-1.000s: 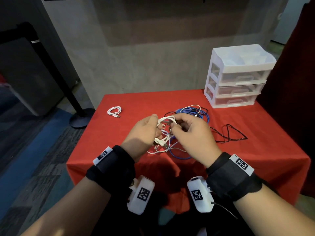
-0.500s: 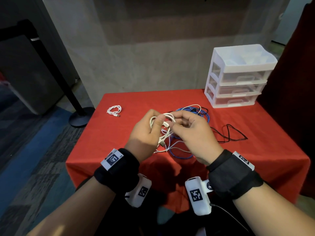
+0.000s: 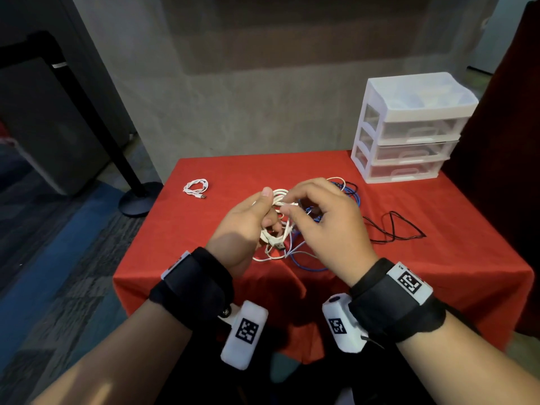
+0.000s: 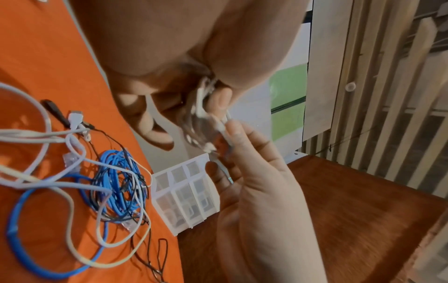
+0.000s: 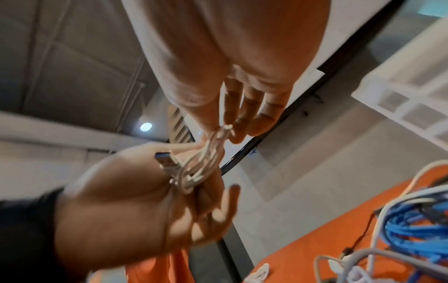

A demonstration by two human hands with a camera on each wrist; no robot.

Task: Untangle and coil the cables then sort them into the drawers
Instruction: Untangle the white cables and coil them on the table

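Above the red bench (image 3: 438, 273), the left hand (image 3: 242, 226) holds a coiled white cable (image 3: 277, 200), fingers curled round its loops. The right hand (image 3: 327, 226) pinches the cable's end between thumb and forefinger, its other fingers spread. A blue cable (image 4: 116, 183) lies tangled beneath; the drawers (image 3: 409, 133) stand at the far right corner.

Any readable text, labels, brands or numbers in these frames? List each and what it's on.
No readable words, brands or numbers in any view.
White wrist camera under the left hand: black-and-white square marker, a pattern, no letters.
White wrist camera under the right hand: same kind of marker, no text.
White tag on the right black wristband: marker pattern only.
White plastic three-drawer unit: no label visible.
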